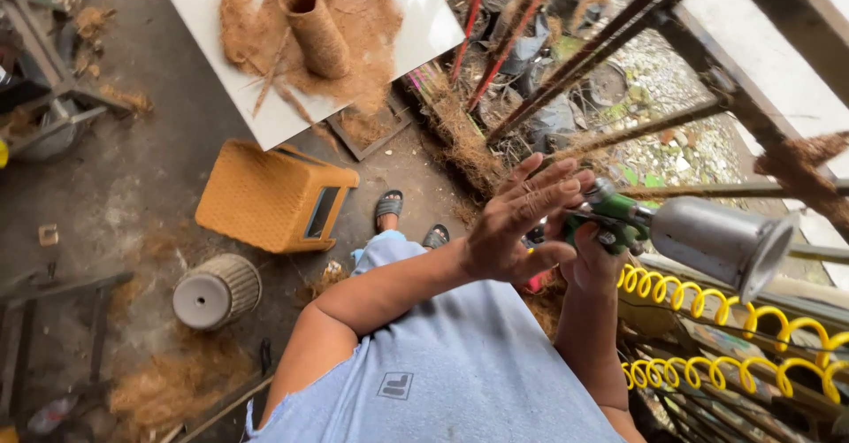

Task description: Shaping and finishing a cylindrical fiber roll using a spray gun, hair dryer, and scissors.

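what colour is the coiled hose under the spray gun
Yellow: the coiled hose loops below the spray gun, clearest in the head view.

Orange stool (276,197) (tipped over), grey pot (215,292)

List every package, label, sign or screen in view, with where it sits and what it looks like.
Patch label: on the front of the person's light blue shirt, near the bottom edge of the picture; small dark grey rectangle with pale marks.
No packages, signs or screens show in the picture.
The spray gun held at the right, with a green body and a metal cup, shows no label.
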